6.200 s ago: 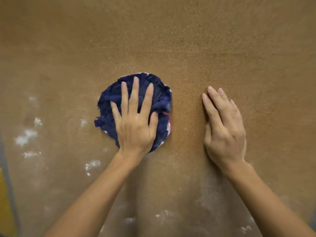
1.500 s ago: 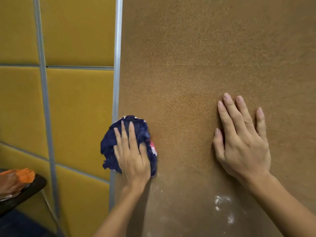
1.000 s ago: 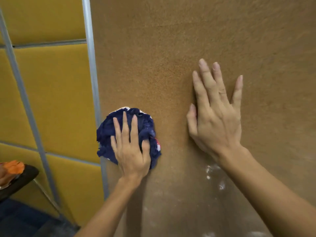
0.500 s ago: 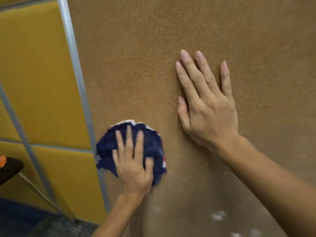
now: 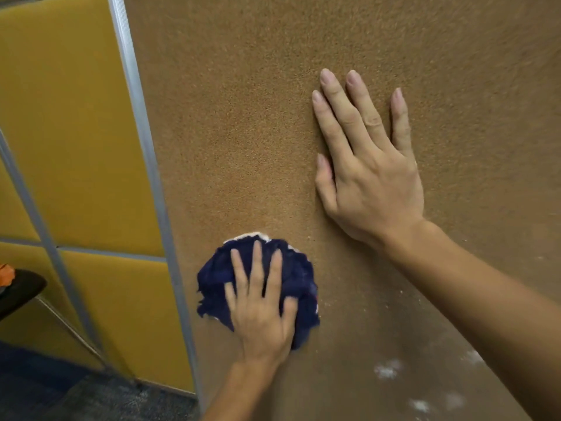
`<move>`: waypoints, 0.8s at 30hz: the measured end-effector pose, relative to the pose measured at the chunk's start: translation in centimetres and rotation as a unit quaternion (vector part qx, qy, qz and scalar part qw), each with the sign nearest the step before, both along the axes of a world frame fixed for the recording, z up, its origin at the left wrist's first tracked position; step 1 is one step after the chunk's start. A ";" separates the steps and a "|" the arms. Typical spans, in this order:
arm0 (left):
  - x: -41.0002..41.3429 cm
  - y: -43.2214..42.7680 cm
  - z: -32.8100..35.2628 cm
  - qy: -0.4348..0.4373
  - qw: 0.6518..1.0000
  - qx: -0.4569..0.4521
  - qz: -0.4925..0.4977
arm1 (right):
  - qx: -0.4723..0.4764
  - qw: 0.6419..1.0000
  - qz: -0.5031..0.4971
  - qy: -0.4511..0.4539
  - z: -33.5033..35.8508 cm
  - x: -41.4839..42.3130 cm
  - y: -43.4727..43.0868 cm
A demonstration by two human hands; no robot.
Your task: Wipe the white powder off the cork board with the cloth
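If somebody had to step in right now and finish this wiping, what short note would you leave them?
Left hand: fingers straight, pressing the dark blue cloth onto the cork board near its left edge.
Right hand: flat on the board higher up, holding nothing.
Done: the upper part of the board looks free of powder.
To do: white powder patches low on the board, right of the cloth.

The left hand (image 5: 261,314) lies flat, fingers spread, below the flat right hand (image 5: 370,183).
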State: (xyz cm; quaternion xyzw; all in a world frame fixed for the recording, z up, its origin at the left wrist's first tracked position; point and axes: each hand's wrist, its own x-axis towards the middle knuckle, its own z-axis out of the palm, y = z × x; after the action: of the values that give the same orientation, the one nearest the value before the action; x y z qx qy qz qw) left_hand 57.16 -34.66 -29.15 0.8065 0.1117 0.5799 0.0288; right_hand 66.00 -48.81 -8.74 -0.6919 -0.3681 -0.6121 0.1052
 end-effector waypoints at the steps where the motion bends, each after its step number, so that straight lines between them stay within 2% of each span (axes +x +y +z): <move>1: 0.3 0.0 1.7 0.005 1.000 0.020 -0.006 | -0.002 1.000 0.000 -0.001 0.0 0.0 0.1; 4: 0.2 2.2 6.9 -0.020 0.998 0.061 0.001 | 0.004 1.000 0.005 -0.003 0.0 0.1 0.1; 6: -0.2 4.3 7.5 -0.067 0.997 0.004 0.024 | 0.009 1.000 0.006 -0.006 -0.1 0.1 -0.1; 8: -0.6 5.0 4.9 -0.079 0.994 -0.061 0.042 | 0.008 1.000 0.007 -0.010 0.0 0.0 -0.2; 10: -1.0 3.2 0.1 -0.045 0.994 -0.088 0.049 | 0.005 1.000 0.008 -0.008 0.0 0.0 -0.2; 13: -0.1 -2.1 -4.1 -0.002 0.998 -0.065 0.015 | -0.001 1.000 0.003 -0.006 -0.1 0.1 -0.2; 16: 1.1 -2.8 -0.7 0.019 0.999 0.021 -0.035 | -0.006 1.000 0.008 -0.005 0.1 0.1 -0.1; 18: 1.1 -0.4 1.9 0.004 0.997 0.074 -0.030 | -0.002 1.000 0.011 -0.003 0.1 0.2 -0.2; 20: 1.0 1.1 2.7 -0.032 0.997 0.063 -0.009 | 0.003 1.000 0.017 -0.007 0.0 0.2 -0.3; 22: 1.4 -0.2 2.2 -0.059 0.998 0.013 0.001 | 0.003 1.000 0.027 -0.010 0.1 0.2 -0.5; 24: 1.9 -2.2 1.5 -0.045 0.999 0.019 -0.005 | -0.001 0.999 0.048 -0.006 0.2 0.0 -0.8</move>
State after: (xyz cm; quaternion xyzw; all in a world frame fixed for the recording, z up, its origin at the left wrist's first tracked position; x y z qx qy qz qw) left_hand 59.04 -36.88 -27.66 0.7807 0.0954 0.6173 0.0210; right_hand 65.98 -49.65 -8.52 -0.6699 -0.4025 -0.6099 0.1315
